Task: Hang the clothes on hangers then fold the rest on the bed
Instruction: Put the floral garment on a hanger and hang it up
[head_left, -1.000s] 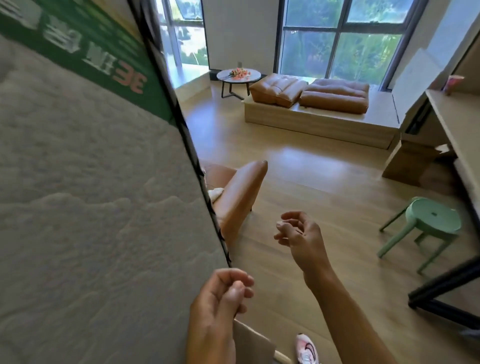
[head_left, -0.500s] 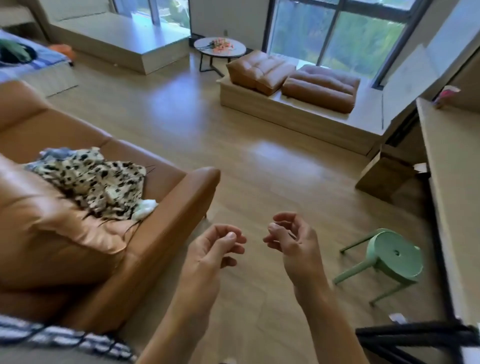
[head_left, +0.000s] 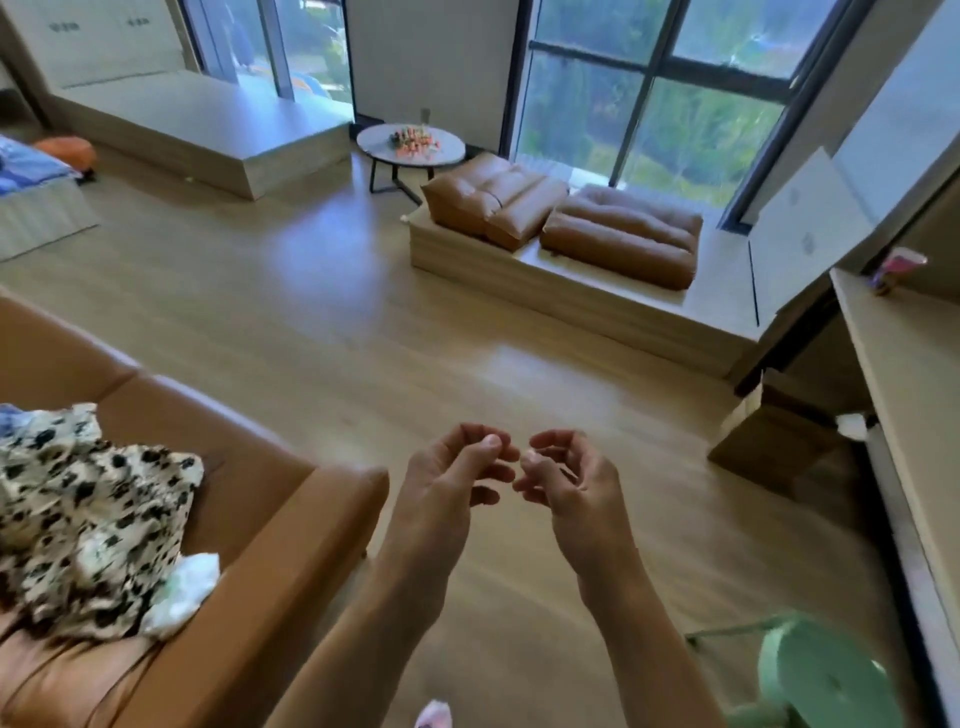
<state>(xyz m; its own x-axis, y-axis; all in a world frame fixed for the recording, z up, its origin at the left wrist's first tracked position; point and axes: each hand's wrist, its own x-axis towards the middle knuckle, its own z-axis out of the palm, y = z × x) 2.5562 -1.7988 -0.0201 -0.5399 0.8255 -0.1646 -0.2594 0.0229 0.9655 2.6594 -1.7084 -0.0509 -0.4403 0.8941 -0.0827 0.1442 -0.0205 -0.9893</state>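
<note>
L hand (head_left: 447, 488): raised over floor, just R of sofa arm; grip released, fingers loosely curled, thumb tip by index.
R hand (head_left: 576, 488): same height, just beside L hand; fingertips nearly meet, can't tell if touching; grip released, fingers loosely curled.
Clothes pile (head_left: 88, 525): on sofa seat, L of both hands, apart from them.
Pile look: top piece cream w/ black leopard spots, crumpled, not folded; white bit (head_left: 182, 592) at the edge nearest sofa arm; blue cloth (head_left: 10, 415) peeks out at far edge.
Sofa (head_left: 291, 519): brown leather, lower L, carries the pile.
Bed (head_left: 36, 218): far L, blue sheet on top, well apart from pile.
Box (head_left: 769, 431): cardboard, on floor against long desk; contents can't tell.
Long desk (head_left: 909, 374): R edge, light top; small pink item (head_left: 901, 262) at far end, blurred.
Round desk (head_left: 410, 143): by window; small orange/pink bits on top, too small to tell.
Cushions (head_left: 623, 239): two, brown, on low wood platform (head_left: 519, 275) under window.
Stool (head_left: 821, 680): green, lower R, near R forearm.
Shoe (head_left: 434, 714): pink/white toe at bottom edge, btw forearms.
</note>
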